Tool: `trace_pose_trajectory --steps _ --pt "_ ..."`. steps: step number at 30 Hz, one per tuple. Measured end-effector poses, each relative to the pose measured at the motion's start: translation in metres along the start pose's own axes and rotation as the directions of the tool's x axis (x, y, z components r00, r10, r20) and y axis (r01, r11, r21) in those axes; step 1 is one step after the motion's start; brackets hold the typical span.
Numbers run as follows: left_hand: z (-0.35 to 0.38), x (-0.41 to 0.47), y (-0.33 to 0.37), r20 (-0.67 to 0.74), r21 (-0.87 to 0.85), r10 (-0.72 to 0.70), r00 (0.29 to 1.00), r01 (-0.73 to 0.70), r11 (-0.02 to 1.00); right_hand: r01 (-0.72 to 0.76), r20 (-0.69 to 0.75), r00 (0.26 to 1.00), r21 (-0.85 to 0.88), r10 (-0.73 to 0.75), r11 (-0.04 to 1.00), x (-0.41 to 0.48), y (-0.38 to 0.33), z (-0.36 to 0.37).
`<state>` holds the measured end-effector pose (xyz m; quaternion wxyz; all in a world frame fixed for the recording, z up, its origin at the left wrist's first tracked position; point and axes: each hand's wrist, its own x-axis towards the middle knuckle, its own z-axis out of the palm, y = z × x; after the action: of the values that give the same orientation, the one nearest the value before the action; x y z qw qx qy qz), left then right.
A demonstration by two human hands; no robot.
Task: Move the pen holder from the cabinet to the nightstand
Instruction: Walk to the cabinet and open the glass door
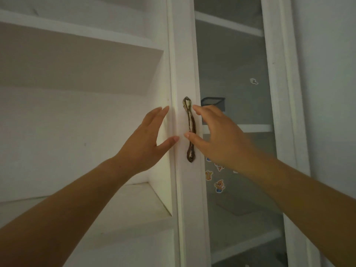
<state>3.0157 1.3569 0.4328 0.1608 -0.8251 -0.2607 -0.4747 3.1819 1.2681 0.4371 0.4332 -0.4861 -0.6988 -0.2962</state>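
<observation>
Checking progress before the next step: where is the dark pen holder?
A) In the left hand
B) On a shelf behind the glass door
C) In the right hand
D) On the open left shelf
B: the pen holder sits on a shelf behind the glass door; both hands are empty.

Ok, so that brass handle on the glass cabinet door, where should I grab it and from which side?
Grip the brass handle at its slim middle, where it bows off the door frame. Come from the right with the right hand, already open beside it, fingers hooking behind the vertical bar. The left hand rests at the frame's edge.
</observation>
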Motion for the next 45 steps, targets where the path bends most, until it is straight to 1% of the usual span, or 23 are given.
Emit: trace_pose_trajectory --steps 3,7,11,14,19,25,34,37,45 --pt "0.004 0.002 -0.001 -0.006 -0.077 0.050 0.999 -0.050 0.996 -0.018 -0.020 1.000 -0.038 0.018 0.999 -0.001 -0.009 0.003" --pt "0.008 0.004 -0.010 -0.041 -0.096 0.118 0.992 -0.121 0.988 -0.076 -0.047 0.996 -0.024 0.075 0.997 0.000 -0.015 0.005" --pt "0.017 0.007 -0.023 -0.033 -0.147 0.104 0.994 -0.108 0.983 -0.122 -0.072 0.990 -0.046 0.119 0.991 0.002 -0.016 0.010" --pt "0.028 0.008 -0.027 -0.009 -0.269 0.097 0.995 -0.096 0.958 -0.139 -0.100 0.986 -0.053 0.134 0.989 0.003 -0.016 0.020" --pt "0.044 0.005 -0.029 -0.008 -0.444 0.053 0.999 -0.051 0.894 -0.181 -0.219 0.959 0.025 0.182 0.983 0.002 -0.019 0.038" --pt "0.044 0.005 -0.026 -0.011 -0.492 0.038 0.999 -0.038 0.870 -0.219 -0.292 0.929 0.059 0.227 0.974 0.005 -0.022 0.049" --pt "0.043 0.002 -0.024 -0.019 -0.514 0.011 1.000 -0.019 0.858 -0.261 -0.297 0.911 0.120 0.286 0.958 0.005 -0.027 0.046" --pt "0.041 0.003 -0.025 -0.010 -0.513 0.007 1.000 -0.011 0.858 -0.255 -0.311 0.907 0.133 0.285 0.958 0.004 -0.028 0.046" --pt "0.041 0.003 -0.029 -0.013 -0.573 0.001 1.000 -0.009 0.819 -0.264 -0.334 0.894 0.143 0.298 0.954 0.001 -0.024 0.046"
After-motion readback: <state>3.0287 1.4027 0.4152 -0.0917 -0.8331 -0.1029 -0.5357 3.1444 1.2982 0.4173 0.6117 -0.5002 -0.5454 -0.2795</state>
